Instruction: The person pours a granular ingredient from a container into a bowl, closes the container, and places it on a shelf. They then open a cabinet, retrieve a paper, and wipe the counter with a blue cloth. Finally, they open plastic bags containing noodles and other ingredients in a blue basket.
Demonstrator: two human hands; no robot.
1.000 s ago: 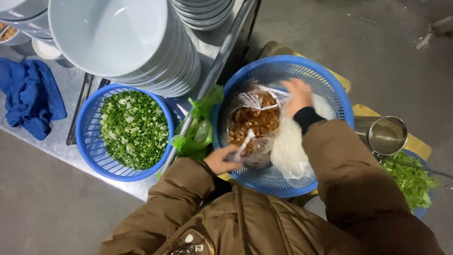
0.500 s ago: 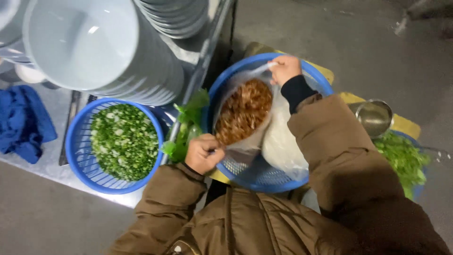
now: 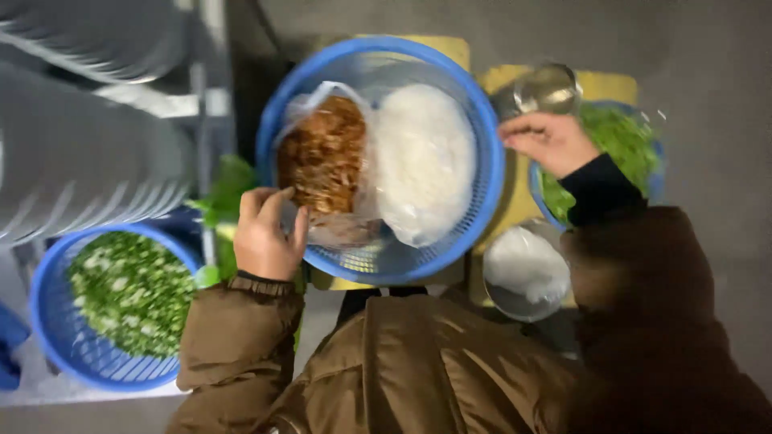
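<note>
Clear plastic bag of brown shredded food (image 3: 326,161) lies in the big blue basket (image 3: 482,120), its long axis running away from the pinching left hand (image 3: 269,233); the loosely curled, empty right hand (image 3: 551,141) sits farther off.

Light: dim, cool and even, with no hard shadows in your view. Blur: motion smear across the whole frame, heaviest on the stacked bowls (image 3: 88,161) at upper left. Glare: your metal cup (image 3: 547,87), upper right, gleams faintly. Focus: soft throughout; your jacket sleeves lose detail.
</note>
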